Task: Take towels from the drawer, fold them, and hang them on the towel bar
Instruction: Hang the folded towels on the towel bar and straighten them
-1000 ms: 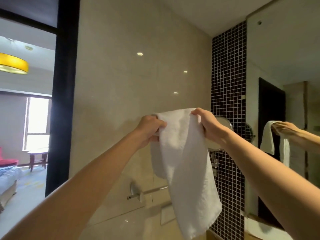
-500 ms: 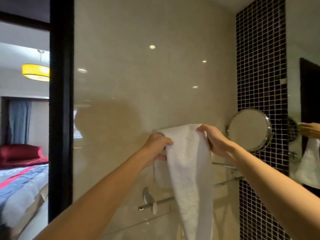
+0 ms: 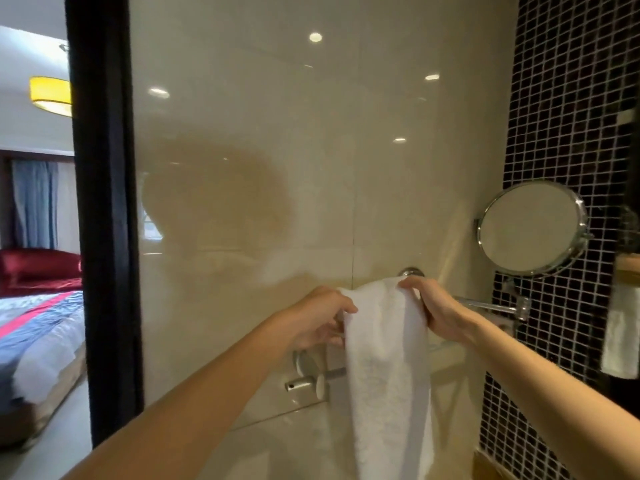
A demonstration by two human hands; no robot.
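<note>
— Starting with room: what hems the hands in?

— You face a glossy beige wall close ahead. At your left a black door frame stands upright, and past it a bedroom opens, with a bed and a yellow lamp. At your right the black mosaic wall closes the corner. A round mirror juts from it, near your right hand and above it.

— And the towel?

— Your towel is white terry, folded into a long narrow strip. It hangs straight down in front of the beige wall, between your two hands, and its lower end runs out of the bottom of the view.

— How do the hands hold it?

— Your left hand pinches its upper left edge, fingers curled. Your right hand clamps the top right corner, fingers hooked over the fold.

— Is it on a bar?

— You cannot tell. A chrome rod runs from behind your right hand to the mosaic wall. A lower chrome bar sits under your left hand and passes behind the towel. Cloth and fingers hide whatever the towel's top lies on.
</note>
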